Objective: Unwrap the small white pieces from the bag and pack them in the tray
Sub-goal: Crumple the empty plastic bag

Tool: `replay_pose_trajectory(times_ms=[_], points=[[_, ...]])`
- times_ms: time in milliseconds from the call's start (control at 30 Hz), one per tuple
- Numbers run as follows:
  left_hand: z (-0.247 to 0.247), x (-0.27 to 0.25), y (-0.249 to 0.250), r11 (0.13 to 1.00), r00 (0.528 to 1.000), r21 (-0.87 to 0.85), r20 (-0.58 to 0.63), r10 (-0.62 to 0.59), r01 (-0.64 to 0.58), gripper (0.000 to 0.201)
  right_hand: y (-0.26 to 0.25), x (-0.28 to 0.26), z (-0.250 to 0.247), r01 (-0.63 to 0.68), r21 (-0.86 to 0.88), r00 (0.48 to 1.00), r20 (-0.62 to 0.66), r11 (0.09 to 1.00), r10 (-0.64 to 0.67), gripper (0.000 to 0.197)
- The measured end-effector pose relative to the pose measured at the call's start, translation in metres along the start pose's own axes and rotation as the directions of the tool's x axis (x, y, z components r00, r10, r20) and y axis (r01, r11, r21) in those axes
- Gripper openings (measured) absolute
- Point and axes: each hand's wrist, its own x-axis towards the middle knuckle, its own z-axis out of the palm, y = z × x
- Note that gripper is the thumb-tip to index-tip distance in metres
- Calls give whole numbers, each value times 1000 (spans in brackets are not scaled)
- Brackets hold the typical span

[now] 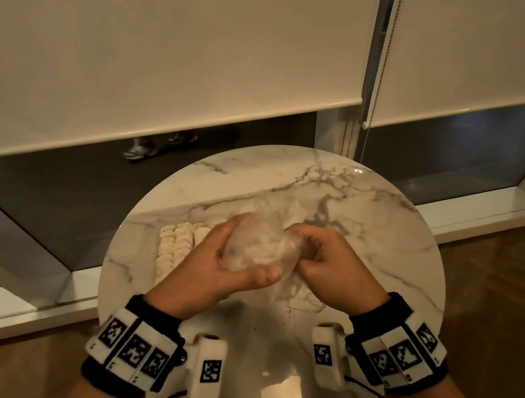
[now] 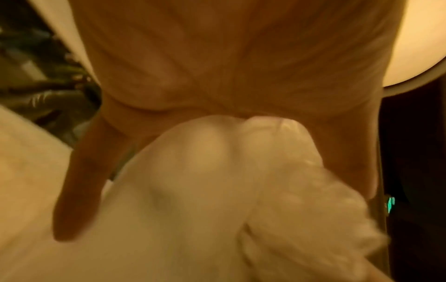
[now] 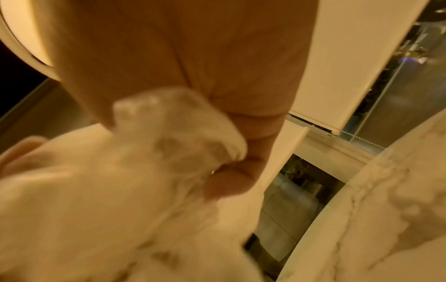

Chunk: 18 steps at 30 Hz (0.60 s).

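A crumpled clear plastic bag (image 1: 259,244) with pale contents is held above the middle of the round marble table (image 1: 366,216). My left hand (image 1: 232,260) cups it from the left, thumb across the near side. My right hand (image 1: 307,252) pinches the bag's right end with curled fingers. Rows of small white pieces (image 1: 175,244) lie on the table left of my hands; the tray under them is hard to make out. In the left wrist view the bag (image 2: 205,190) fills my palm. The right wrist view shows gathered plastic (image 3: 173,137) in my fingers.
The table stands against a low window with roller blinds (image 1: 174,43) drawn most of the way down. A bead chain (image 1: 379,65) hangs behind the table. Wooden floor (image 1: 498,288) lies to the right. A few dark crumbs (image 1: 288,311) dot the near part of the table.
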Motion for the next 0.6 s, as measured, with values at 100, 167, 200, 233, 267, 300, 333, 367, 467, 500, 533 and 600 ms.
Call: replay_pose_trajectory(times_ms=[100, 167, 200, 233, 267, 300, 333, 367, 467, 500, 533, 600], points=[[22, 6, -10, 995, 1000, -102, 4, -5, 6, 64, 4, 1, 14, 9, -92, 983, -183, 996, -26, 31], [31, 10, -17, 984, 997, -179, -68, -21, 8, 56, 5, -1, 23, -23, -111, 965, -262, 994, -7, 32], [34, 12, -18, 977, 993, -213, -112, -25, 0, 50, 4, -2, 27, -26, -70, 966, -258, 997, 7, 31], [35, 13, -20, 973, 987, -232, -158, -26, -12, 44, 4, -2, 29, -21, -9, 975, -221, 1000, 18, 31], [35, 14, -21, 971, 980, -238, -197, -24, -24, 37, 2, -4, 31, -9, 55, 986, -165, 998, 18, 31], [34, 15, -22, 971, 973, -238, -228, -20, -36, 30, 1, -4, 31, 0, 111, 994, -109, 994, 12, 33], [33, 15, -23, 969, 967, -241, -254, -17, -46, 28, 1, -5, 31, 2, 166, 998, -59, 986, 8, 36], [31, 15, -24, 967, 961, -248, -275, -14, -57, 28, 0, -5, 29, 0, 211, 1000, -24, 978, 5, 39], [29, 14, -25, 961, 950, -266, -313, -6, -82, 30, -1, -8, 24, 52, 161, 994, -107, 986, -35, 41], [29, 14, -26, 956, 945, -281, -327, -14, -83, 30, 2, -8, 20, 75, 57, 980, -188, 996, -64, 44], [29, 13, -26, 944, 943, -319, -332, -27, -86, 29, 6, -8, 17, 77, -75, 962, -255, 994, -94, 51], [32, 14, -21, 889, 953, -452, -295, -68, -77, 35, 12, -9, 10, 58, -178, 947, -302, 982, -111, 66]])
